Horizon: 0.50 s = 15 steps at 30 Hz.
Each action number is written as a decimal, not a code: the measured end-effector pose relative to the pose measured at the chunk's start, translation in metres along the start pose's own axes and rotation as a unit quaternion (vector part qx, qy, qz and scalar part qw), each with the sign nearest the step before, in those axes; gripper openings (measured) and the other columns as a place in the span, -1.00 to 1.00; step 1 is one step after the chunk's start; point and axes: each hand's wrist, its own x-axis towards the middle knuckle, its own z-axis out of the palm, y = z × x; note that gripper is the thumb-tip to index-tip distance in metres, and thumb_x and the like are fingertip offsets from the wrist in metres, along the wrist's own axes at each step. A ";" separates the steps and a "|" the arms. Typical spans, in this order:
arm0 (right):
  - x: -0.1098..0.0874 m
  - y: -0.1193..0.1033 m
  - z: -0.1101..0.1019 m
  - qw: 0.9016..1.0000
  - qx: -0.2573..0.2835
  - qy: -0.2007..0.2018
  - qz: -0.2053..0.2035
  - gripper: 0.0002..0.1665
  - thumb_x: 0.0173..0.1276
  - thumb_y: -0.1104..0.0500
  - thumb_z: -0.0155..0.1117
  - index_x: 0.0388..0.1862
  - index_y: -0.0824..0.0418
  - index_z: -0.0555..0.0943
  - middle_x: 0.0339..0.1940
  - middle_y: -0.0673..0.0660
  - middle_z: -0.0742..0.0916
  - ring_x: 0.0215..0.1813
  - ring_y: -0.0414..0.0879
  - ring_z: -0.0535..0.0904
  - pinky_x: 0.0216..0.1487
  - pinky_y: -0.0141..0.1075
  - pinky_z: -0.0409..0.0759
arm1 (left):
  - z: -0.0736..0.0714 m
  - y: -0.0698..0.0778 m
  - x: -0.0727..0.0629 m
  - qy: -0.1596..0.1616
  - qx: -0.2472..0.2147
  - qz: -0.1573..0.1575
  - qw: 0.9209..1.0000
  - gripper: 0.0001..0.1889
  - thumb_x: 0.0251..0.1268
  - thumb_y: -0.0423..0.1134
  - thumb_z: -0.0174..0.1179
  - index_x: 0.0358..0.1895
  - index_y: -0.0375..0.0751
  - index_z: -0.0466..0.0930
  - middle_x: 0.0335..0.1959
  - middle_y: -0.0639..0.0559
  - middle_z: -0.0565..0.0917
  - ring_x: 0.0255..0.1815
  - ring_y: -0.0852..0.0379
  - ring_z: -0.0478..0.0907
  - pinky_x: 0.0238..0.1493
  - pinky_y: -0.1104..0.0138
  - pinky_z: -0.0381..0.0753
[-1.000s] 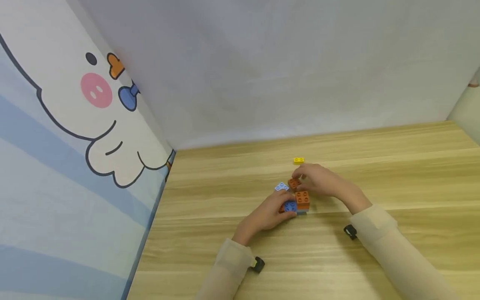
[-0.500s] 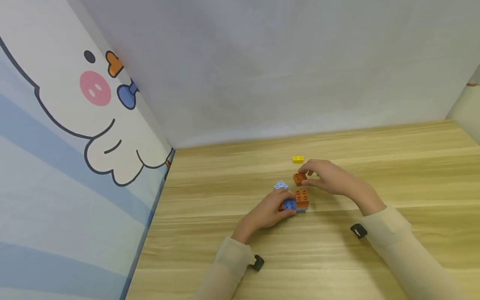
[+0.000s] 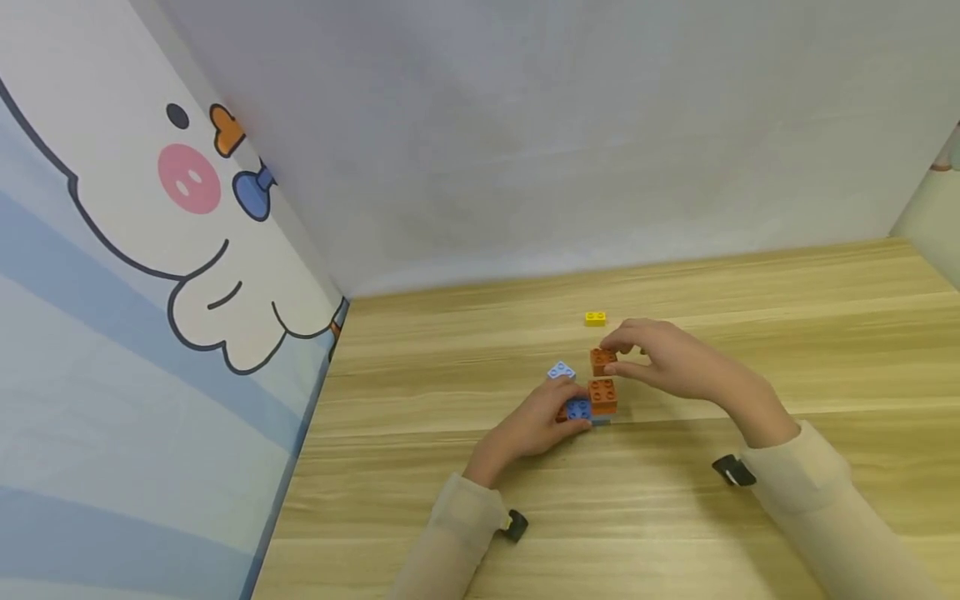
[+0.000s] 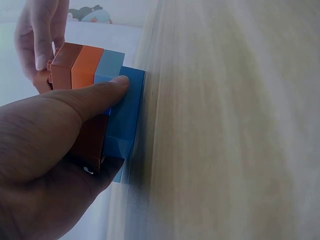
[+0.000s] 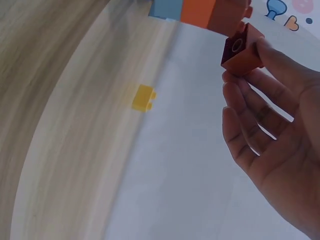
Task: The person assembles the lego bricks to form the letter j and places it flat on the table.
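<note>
My left hand [image 3: 534, 421] grips a build of toy building bricks low down on the table. A stack [image 4: 85, 67] of brown, orange and grey-blue bricks rises from its right side, above a blue base [image 4: 126, 107]. A blue brick [image 3: 578, 408] shows between my left thumb and fingers, and a light blue brick [image 3: 561, 371] sits behind them. My right hand [image 3: 671, 358] pinches a brown brick [image 5: 243, 52] between thumb and fingertips, just above the stack's top studs. Its hollow underside faces the stack; whether they touch I cannot tell.
A small yellow brick [image 3: 596, 318] lies alone on the wooden table [image 3: 420, 358], behind my right hand. A pale cloth wall [image 3: 570, 167] closes off the back, and a cartoon-print panel [image 3: 150, 333] stands along the left.
My right hand has shifted right and lifted the brown brick from beside the build to over the stack, squaring it up on the way. My left hand stays in place.
</note>
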 end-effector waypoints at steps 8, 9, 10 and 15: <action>-0.010 -0.015 -0.002 1.000 0.015 -0.003 -0.026 -0.64 0.43 0.10 0.37 0.14 0.18 0.67 0.00 0.01 0.76 0.07 0.02 0.69 0.10 0.03 0.65 | -0.001 0.000 -0.002 0.003 0.003 0.010 1.000 -0.52 0.54 -0.01 0.15 0.38 -0.15 0.46 0.41 -0.07 0.49 0.54 -0.02 0.36 0.56 0.12 0.37; -0.010 -0.016 -0.002 0.999 0.017 -0.004 -0.028 -0.64 0.43 0.09 0.38 0.14 0.18 0.68 0.00 0.01 0.76 0.07 0.01 0.69 0.10 0.03 0.66 | -0.001 0.000 -0.002 0.003 0.002 0.010 1.000 -0.52 0.54 -0.01 0.15 0.38 -0.15 0.46 0.41 -0.06 0.49 0.55 -0.02 0.36 0.56 0.12 0.37; -0.011 -0.017 -0.001 0.999 0.017 -0.007 -0.030 -0.64 0.43 0.09 0.38 0.14 0.18 0.68 0.00 0.00 0.76 0.06 0.00 0.69 0.09 0.02 0.66 | -0.001 0.000 -0.002 0.004 0.001 0.011 1.000 -0.52 0.54 -0.02 0.15 0.38 -0.15 0.47 0.40 -0.06 0.49 0.53 -0.01 0.38 0.55 0.13 0.39; -0.012 -0.017 0.001 0.999 0.002 -0.019 -0.035 -0.66 0.42 0.06 0.39 0.13 0.08 0.72 -0.02 -0.09 0.75 0.01 -0.14 0.67 0.04 -0.11 0.67 | -0.001 0.000 -0.003 0.005 0.004 0.018 1.000 -0.53 0.54 -0.03 0.15 0.37 -0.16 0.47 0.38 -0.05 0.52 0.47 0.01 0.44 0.51 0.15 0.43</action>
